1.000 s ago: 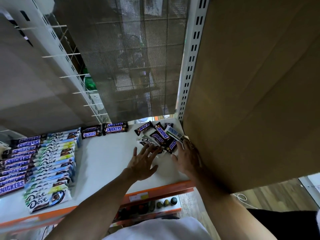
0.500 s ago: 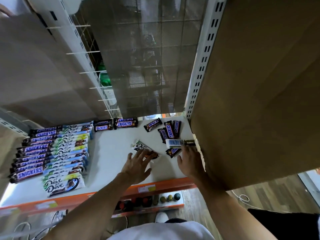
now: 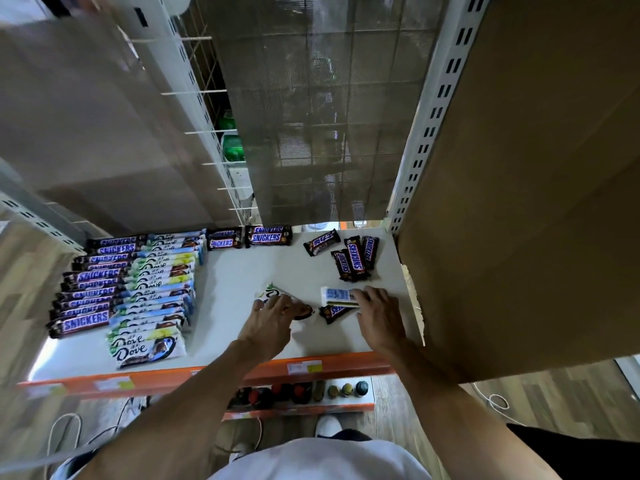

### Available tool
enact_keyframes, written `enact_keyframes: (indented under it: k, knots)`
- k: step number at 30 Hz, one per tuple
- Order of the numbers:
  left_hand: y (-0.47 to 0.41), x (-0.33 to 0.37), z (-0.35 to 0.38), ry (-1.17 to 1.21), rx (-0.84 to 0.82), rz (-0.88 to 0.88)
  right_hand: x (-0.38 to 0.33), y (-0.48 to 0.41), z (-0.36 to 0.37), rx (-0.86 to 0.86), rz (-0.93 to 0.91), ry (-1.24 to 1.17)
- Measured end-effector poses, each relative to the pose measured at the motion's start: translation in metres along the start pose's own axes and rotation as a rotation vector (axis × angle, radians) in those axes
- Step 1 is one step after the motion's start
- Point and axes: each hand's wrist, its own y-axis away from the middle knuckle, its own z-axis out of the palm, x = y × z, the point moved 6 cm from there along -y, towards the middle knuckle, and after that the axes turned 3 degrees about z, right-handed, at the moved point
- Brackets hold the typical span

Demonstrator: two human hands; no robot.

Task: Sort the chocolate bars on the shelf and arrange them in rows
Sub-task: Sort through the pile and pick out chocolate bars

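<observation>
On the white shelf [image 3: 239, 271], my left hand [image 3: 272, 322] rests flat on a white Dove bar [image 3: 273, 294], fingers spread. My right hand [image 3: 379, 317] lies over one end of a white bar turned face down [image 3: 337, 296]; how its fingers hold the bar I cannot make out. A dark Snickers bar [image 3: 334, 311] lies just below that bar. Three Snickers bars [image 3: 355, 258] sit loosely together at the back right, another Snickers bar [image 3: 322, 241] left of them. On the left stand a Snickers row [image 3: 90, 289] and a Dove row [image 3: 157, 289].
Two Snickers packs [image 3: 252, 237] lie at the back middle. A large cardboard panel [image 3: 519, 202] walls off the right side. The shelf has an orange front edge [image 3: 304, 368], with bottles [image 3: 301, 393] on a lower shelf. A mesh back panel [image 3: 311, 116] rises behind.
The heap of bars at the right has been spread apart. My left hand has drawn the Dove bar toward the front; my right hand has pulled the face-down bar out of the heap.
</observation>
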Motion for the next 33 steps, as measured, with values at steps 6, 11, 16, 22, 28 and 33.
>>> enact_keyframes:
  k: [6, 11, 16, 22, 28, 33]
  knots:
    - [0.004, -0.018, 0.009, -0.035, -0.014, -0.023, -0.005, 0.003, 0.005, -0.029, 0.037, 0.033]
    - [0.003, -0.022, 0.010, -0.037, -0.032, -0.064, -0.014, 0.004, -0.002, 0.048, 0.024, -0.044]
    - [0.007, -0.031, 0.014, -0.069, -0.020, -0.088, -0.027, 0.006, 0.003, 0.021, -0.063, -0.214]
    - [0.016, -0.041, 0.016, -0.077, -0.037, -0.119, -0.045, 0.011, 0.009, -0.079, -0.118, -0.352]
    - [0.029, -0.052, 0.022, -0.069, -0.111, -0.173, -0.051, 0.004, 0.013, -0.049, -0.137, -0.268]
    - [0.038, -0.068, 0.026, -0.017, -0.094, -0.251, -0.051, 0.000, 0.014, -0.034, -0.130, -0.155]
